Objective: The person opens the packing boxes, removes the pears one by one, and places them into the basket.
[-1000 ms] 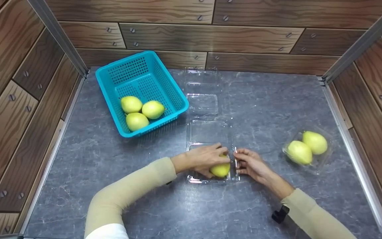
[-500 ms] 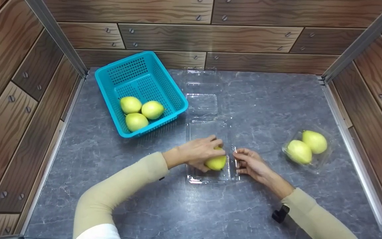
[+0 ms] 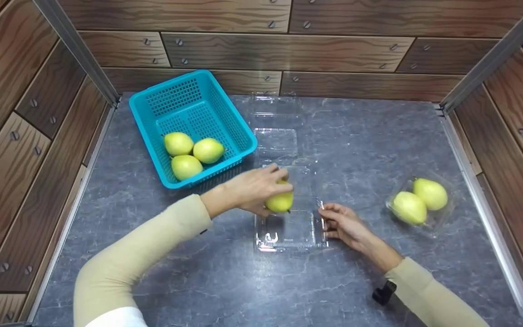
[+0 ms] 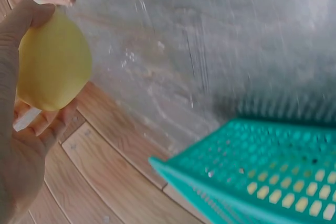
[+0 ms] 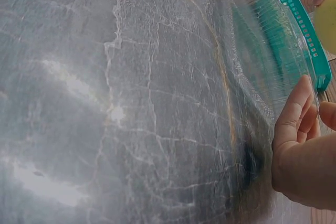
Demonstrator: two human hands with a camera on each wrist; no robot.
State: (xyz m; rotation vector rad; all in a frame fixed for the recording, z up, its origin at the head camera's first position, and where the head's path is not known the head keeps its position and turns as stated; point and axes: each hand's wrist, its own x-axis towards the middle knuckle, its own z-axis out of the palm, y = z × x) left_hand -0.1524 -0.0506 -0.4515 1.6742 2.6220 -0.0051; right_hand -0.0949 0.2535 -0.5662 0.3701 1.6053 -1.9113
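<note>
A snug beige left sleeve (image 3: pixel 139 253) is wrinkling at its bend. At the left sleeve's upper end, white fabric (image 3: pixel 118 319) is showing. To the left sleeve's right, a matching beige right sleeve (image 3: pixel 431 293) is showing and a boxy black wrist camera (image 3: pixel 384 293) is jutting out.

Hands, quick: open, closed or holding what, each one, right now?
Left hand: closed, holding a yellow-green pear.
Right hand: closed, pinching the edge of the clear plastic container.
</note>
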